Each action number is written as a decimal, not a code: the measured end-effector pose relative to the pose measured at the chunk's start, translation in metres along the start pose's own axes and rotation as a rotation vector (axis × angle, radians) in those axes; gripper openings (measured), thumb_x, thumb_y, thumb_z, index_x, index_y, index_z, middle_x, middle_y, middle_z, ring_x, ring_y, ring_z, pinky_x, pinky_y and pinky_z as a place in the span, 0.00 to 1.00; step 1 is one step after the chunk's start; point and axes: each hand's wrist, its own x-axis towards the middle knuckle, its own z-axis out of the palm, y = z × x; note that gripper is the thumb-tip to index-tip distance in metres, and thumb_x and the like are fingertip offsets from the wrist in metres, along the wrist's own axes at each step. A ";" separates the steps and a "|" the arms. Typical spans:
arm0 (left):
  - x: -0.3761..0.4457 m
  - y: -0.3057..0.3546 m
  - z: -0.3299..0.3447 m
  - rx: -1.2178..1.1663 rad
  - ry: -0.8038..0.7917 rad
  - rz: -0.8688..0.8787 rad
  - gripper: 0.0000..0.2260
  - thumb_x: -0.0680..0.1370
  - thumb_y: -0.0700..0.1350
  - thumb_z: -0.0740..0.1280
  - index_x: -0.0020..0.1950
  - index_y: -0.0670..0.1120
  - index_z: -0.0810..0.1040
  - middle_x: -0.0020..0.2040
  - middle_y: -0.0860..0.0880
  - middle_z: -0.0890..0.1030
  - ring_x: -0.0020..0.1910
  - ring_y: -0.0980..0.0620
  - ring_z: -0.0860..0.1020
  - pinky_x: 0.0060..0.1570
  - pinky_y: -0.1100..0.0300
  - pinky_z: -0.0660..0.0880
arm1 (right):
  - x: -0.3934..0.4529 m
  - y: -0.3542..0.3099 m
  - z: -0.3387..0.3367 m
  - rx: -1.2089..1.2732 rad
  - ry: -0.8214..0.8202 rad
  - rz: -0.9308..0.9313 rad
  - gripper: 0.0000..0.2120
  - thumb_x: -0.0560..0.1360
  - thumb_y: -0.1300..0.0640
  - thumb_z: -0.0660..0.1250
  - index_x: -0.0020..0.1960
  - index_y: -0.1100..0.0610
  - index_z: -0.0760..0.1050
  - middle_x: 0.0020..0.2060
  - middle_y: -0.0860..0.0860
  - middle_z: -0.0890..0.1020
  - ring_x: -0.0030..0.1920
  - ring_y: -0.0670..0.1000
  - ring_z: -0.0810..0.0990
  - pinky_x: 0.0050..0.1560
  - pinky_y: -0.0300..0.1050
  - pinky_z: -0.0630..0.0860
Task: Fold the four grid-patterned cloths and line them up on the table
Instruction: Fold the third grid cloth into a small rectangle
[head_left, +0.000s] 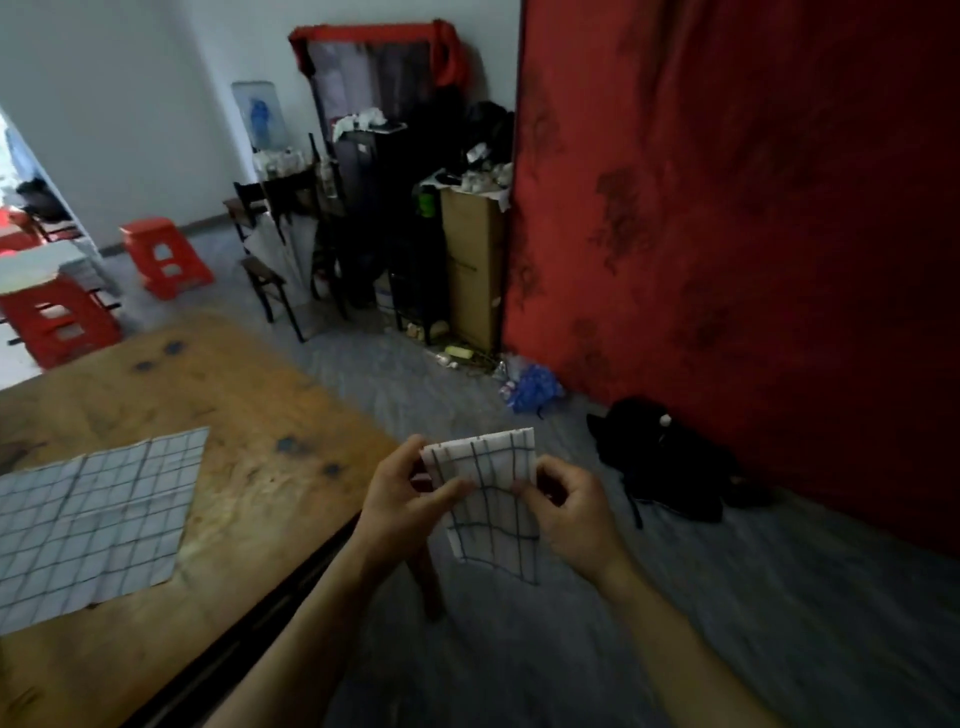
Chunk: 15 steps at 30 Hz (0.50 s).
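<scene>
1. Folded cloth (493, 499): white with a dark grid pattern, folded into a small, narrow packet of several layers. It is held in the air past the table's edge, above the floor, upright with a slight tilt. Its upper part is pinched from both sides; its lower edge hangs free and curves.
2. Flat cloth (93, 525): white with a finer-looking grid, lying spread open on the wooden table (249, 415) at the left. Crease lines cross it. Its left part runs out of view.
</scene>
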 end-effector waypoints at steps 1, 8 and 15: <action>0.011 -0.002 0.009 -0.015 -0.040 -0.020 0.11 0.72 0.37 0.75 0.51 0.45 0.80 0.45 0.46 0.84 0.47 0.50 0.83 0.46 0.55 0.79 | 0.005 0.001 -0.013 0.002 -0.003 0.007 0.09 0.76 0.56 0.71 0.38 0.55 0.78 0.32 0.52 0.80 0.36 0.46 0.76 0.37 0.51 0.75; 0.087 -0.032 0.075 -0.108 -0.124 -0.116 0.12 0.76 0.34 0.69 0.57 0.46 0.81 0.53 0.48 0.85 0.54 0.48 0.83 0.53 0.52 0.81 | 0.054 0.040 -0.075 -0.056 0.051 0.057 0.07 0.76 0.56 0.71 0.40 0.49 0.80 0.35 0.47 0.83 0.37 0.48 0.81 0.40 0.47 0.79; 0.206 -0.059 0.117 -0.124 -0.195 -0.035 0.10 0.76 0.36 0.70 0.57 0.45 0.81 0.50 0.48 0.85 0.50 0.49 0.83 0.50 0.50 0.82 | 0.153 0.071 -0.118 -0.249 0.153 0.080 0.04 0.76 0.55 0.71 0.48 0.54 0.77 0.42 0.50 0.84 0.44 0.49 0.83 0.47 0.53 0.81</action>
